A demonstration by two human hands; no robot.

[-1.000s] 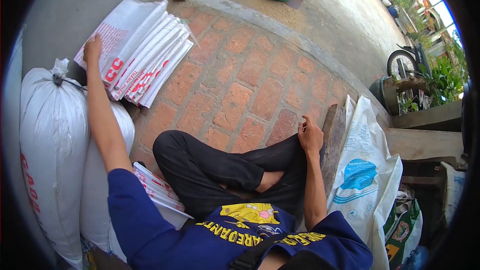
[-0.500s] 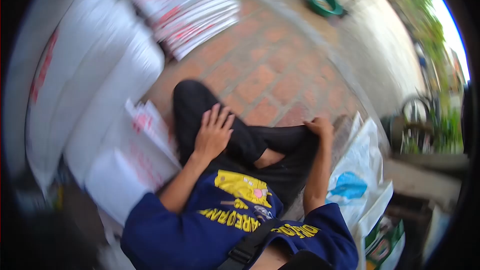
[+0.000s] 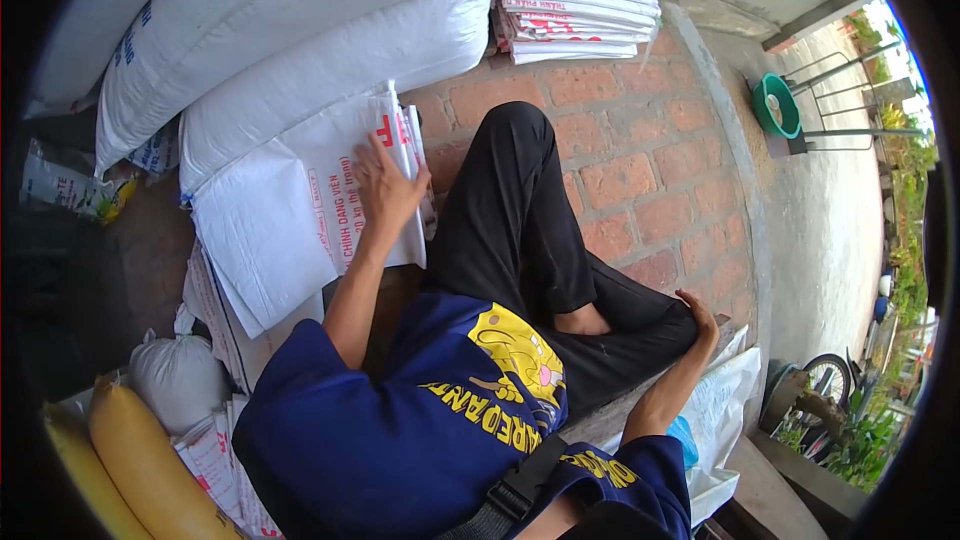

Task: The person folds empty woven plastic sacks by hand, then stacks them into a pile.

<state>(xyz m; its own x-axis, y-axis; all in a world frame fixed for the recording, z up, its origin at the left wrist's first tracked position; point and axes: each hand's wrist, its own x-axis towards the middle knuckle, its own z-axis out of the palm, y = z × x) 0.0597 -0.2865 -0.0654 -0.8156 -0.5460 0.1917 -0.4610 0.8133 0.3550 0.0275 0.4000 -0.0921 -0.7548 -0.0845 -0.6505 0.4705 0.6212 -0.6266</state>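
Note:
My left hand [image 3: 390,190] lies with fingers spread on a folded white woven sack [image 3: 345,185] with red print, beside my left knee. More flattened white sacks [image 3: 245,260] lie under and around it. On the bent right knee rests my right hand [image 3: 700,325], its fingers laid over the black trousers [image 3: 640,310] and partly hidden. Nothing shows in its grasp. A crumpled white plastic sack [image 3: 725,390] with a blue patch is close to the right forearm.
Large filled white sacks [image 3: 330,60] are stacked at the left. A pile of folded sacks [image 3: 580,5] stands on the brick floor [image 3: 610,170]. Yellow filled bags [image 3: 150,450] and a tied grey bag [image 3: 180,380] sit at lower left. A green basin [image 3: 777,105] is farther off.
My left hand has moved off the left knee onto the folded sack beside it. The view has turned toward the left, showing more of the sacks. My right hand stays on the right knee.

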